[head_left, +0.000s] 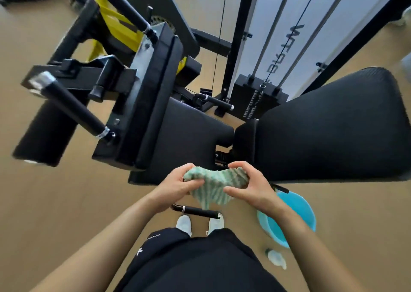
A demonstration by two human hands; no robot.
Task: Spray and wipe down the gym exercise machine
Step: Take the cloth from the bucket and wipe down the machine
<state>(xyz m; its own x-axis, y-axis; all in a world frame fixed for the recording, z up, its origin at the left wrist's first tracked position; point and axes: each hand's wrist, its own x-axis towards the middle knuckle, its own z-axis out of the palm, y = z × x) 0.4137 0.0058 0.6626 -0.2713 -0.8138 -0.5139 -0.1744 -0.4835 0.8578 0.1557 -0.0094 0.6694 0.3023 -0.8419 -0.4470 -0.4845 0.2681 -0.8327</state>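
I hold a green-and-white striped cloth (214, 185) bunched between both hands, just in front of the black gym machine. My left hand (178, 186) grips its left end and my right hand (250, 186) grips its right end. The machine's black seat pad (186, 131) lies straight ahead, with a wide black back pad (329, 127) to the right and an upright black pad (155, 87) with handles to the left. A clear spray bottle (275, 258) lies on the floor at my lower right.
A blue bucket (298, 213) stands on the tan floor by my right forearm. A black handle bar (195, 211) sticks out low, just above my white shoes. The weight stack (255, 95) and guide rods rise behind the seat.
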